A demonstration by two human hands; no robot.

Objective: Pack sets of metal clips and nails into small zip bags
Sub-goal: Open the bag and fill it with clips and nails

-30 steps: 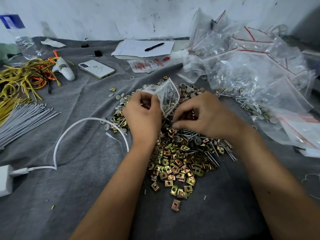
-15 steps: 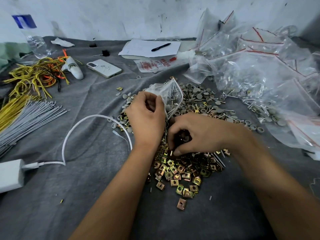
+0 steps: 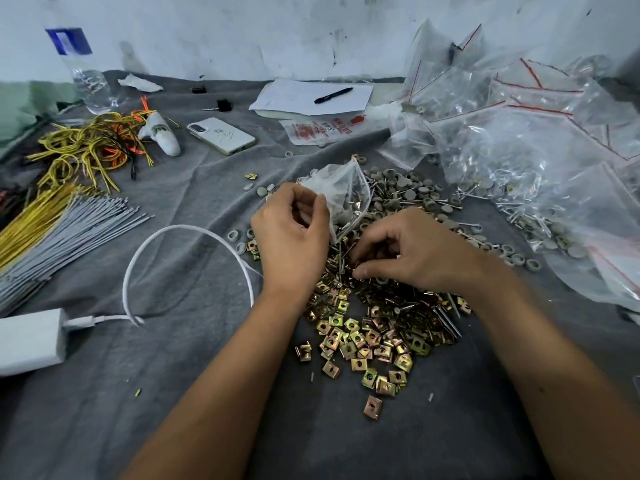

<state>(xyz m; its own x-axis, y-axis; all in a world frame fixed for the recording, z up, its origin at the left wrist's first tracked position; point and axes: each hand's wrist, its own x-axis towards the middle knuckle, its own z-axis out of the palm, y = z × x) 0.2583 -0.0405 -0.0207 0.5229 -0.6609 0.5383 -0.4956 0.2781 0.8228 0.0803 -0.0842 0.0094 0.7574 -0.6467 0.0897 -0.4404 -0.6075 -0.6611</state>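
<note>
Table [image 3: 156,427] w/ gray cloth against a scuffed white wall [image 3: 277,29]; phone [image 3: 221,135], paper w/ pen [image 3: 333,95], water bottle [image 3: 86,77], yellow wires [image 3: 79,147], gray ties [image 3: 69,233], charger [image 3: 31,341] and big clear bags [image 3: 519,140] lie around the pile of metal clips [image 3: 367,337] and nails [image 3: 446,317]. Left hand [image 3: 291,237], fingers pinched on the small zip bag [image 3: 341,192], holds it up over the pile's far side, same as 0.5 s ago. Right hand [image 3: 415,251], fingers curled down into the clips just below the bag; vs before it's shifted slightly, whether it grips any – can't tell.
</note>
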